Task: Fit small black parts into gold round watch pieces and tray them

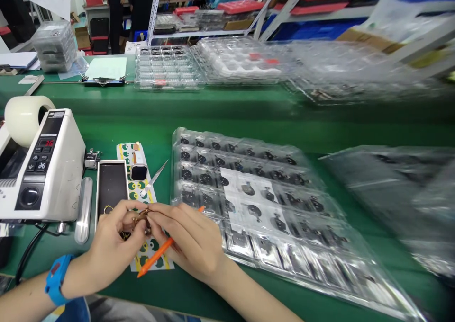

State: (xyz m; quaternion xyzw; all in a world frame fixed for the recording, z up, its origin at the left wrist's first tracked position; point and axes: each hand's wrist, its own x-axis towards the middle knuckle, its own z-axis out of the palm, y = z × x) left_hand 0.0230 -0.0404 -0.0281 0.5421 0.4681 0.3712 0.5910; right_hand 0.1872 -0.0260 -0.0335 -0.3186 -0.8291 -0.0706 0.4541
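a small brown metallic-looking part (145, 214) is pinched between the fingertips of the left hand (115, 234) and right hand (190, 239), above a white sheet with green-and-yellow shapes (133, 186); the right also holds a slim orange pen-like stick (156, 258).

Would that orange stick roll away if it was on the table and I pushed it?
The orange stick might roll, because it looks long and slim, though the right hand hides its middle. It's probably stiff, since the two ends that show line up straight. It's likely light too, being so thin.
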